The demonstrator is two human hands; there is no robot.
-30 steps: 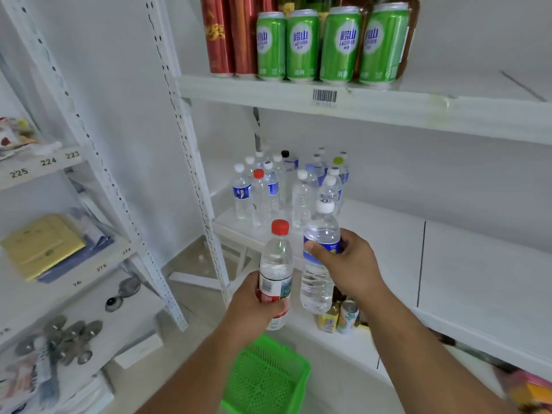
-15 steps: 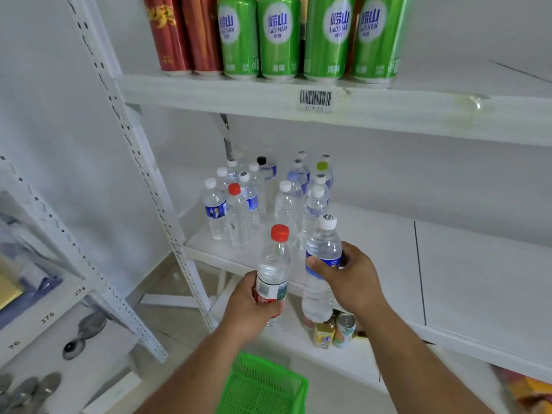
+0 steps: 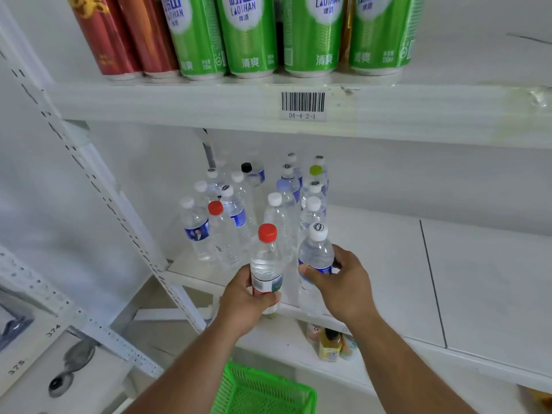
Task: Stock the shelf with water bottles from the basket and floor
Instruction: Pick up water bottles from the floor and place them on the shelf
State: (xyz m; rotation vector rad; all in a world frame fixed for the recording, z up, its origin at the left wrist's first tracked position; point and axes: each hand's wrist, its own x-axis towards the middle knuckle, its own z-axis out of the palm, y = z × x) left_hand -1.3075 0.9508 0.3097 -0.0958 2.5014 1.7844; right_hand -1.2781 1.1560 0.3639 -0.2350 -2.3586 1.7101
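Observation:
My left hand [image 3: 246, 300] grips a clear red-capped water bottle [image 3: 266, 258] by its lower half. My right hand [image 3: 343, 282] grips a white-capped bottle with a blue label [image 3: 316, 255] around its middle. Both bottles are upright, side by side, at the front edge of the white middle shelf [image 3: 388, 279]. Just behind them stand several water bottles [image 3: 239, 210] in a cluster on the shelf's left part. A green plastic basket [image 3: 263, 389] sits below, between my forearms; its inside is mostly hidden.
Green and red cans [image 3: 248, 34] line the upper shelf, whose edge carries a barcode label [image 3: 302, 104]. A perforated white upright [image 3: 98, 210] borders the shelf on the left. Small drink bottles [image 3: 330, 345] stand on the lower shelf. The middle shelf's right part is bare.
Both hands have moved forward and up with their bottles, toward the cluster on the middle shelf. The camera has come closer to the shelf.

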